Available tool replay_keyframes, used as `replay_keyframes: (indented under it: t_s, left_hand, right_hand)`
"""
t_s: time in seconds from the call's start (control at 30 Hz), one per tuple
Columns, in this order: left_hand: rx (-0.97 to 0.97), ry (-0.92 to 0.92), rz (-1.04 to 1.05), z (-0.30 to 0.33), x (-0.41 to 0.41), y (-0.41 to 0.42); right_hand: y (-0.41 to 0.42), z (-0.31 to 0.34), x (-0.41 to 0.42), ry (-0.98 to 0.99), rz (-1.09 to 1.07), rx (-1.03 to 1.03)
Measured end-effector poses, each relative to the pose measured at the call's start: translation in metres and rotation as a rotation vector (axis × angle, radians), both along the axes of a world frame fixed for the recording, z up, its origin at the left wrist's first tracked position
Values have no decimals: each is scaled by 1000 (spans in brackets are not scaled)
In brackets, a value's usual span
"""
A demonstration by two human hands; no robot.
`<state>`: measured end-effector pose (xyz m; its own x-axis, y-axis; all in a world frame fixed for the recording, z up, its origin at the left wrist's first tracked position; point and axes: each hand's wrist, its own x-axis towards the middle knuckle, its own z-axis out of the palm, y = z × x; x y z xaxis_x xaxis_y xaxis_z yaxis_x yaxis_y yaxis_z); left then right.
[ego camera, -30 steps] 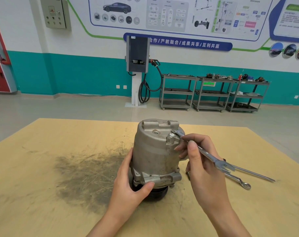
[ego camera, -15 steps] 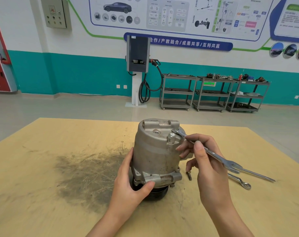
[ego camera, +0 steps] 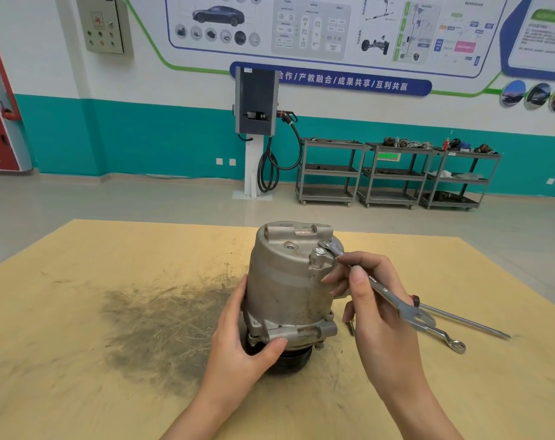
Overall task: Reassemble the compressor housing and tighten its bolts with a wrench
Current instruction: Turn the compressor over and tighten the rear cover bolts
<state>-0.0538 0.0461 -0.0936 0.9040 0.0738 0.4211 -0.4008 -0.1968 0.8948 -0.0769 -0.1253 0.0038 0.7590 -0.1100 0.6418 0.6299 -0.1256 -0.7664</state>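
Note:
A grey metal compressor housing (ego camera: 289, 281) stands upright on its black pulley in the middle of the wooden table (ego camera: 111, 312). My left hand (ego camera: 241, 341) grips its lower left side, thumb on the front mounting lug. My right hand (ego camera: 374, 300) pinches a combination wrench (ego camera: 387, 295). The wrench's ring end sits at the top right edge of the housing, right behind a bolt boss (ego camera: 319, 254). Its open end points down to the right.
A second wrench (ego camera: 449, 341) and a long thin rod (ego camera: 466, 320) lie on the table to the right. A loose bolt (ego camera: 351, 328) lies near the housing's base. A dark greasy stain (ego camera: 162, 325) covers the table's left middle. Carts stand by the far wall.
My right hand has swung the wrench handle slightly rightward and away, while the ring end stays on the housing top. The left hand and housing have not moved.

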Motion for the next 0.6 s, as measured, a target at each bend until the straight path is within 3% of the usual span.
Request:
replay_keyframes:
  t_s: [0.6]
  left_hand:
    - [13, 19, 12, 3, -2, -1]
  right_hand:
    - [0, 2, -2, 13, -3, 9]
